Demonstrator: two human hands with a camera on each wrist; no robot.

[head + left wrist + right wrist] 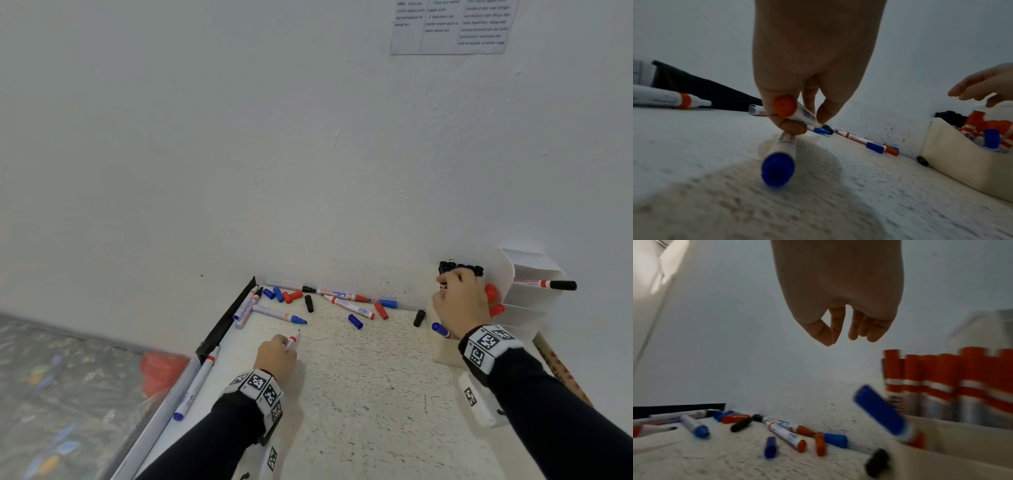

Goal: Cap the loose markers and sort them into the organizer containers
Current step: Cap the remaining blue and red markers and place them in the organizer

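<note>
Here my left hand [275, 356] pinches a red marker [292, 342] between thumb and fingertips, its bare tip pointing toward the far wall; in the left wrist view I see the barrel's round orange end and the white printed body, smooth plastic. Just below that grip a blue-ended marker [779, 160] lies on the surface, its white barrel running up to my fingers, and I cannot tell whether they touch it.

My right hand [460, 301] hangs over the organizer [445, 353], fingers loose and pointing down, thumb and forefinger touching at the tips, holding nothing. Under it a blue-capped marker [882, 413] leans in the near compartment, blurred. Behind it stands a tight row of red-capped markers [941, 381], cylinders with white bands; black caps [460, 268] cluster in the far compartment by the wall. The organizer is matte white with rounded walls.

The tabletop [359, 394] is off-white and pebbly, speckled with dark flecks. Along the far edge lie uncapped markers and loose caps in red, blue and black, short blunt tubes scattered well apart. A black strip [227, 320] runs along the left edge, with another red-collared marker [195, 385] near it. The wall [239, 137] is plain white plaster, with a printed sheet [450, 25] taped up at the far right.
</note>
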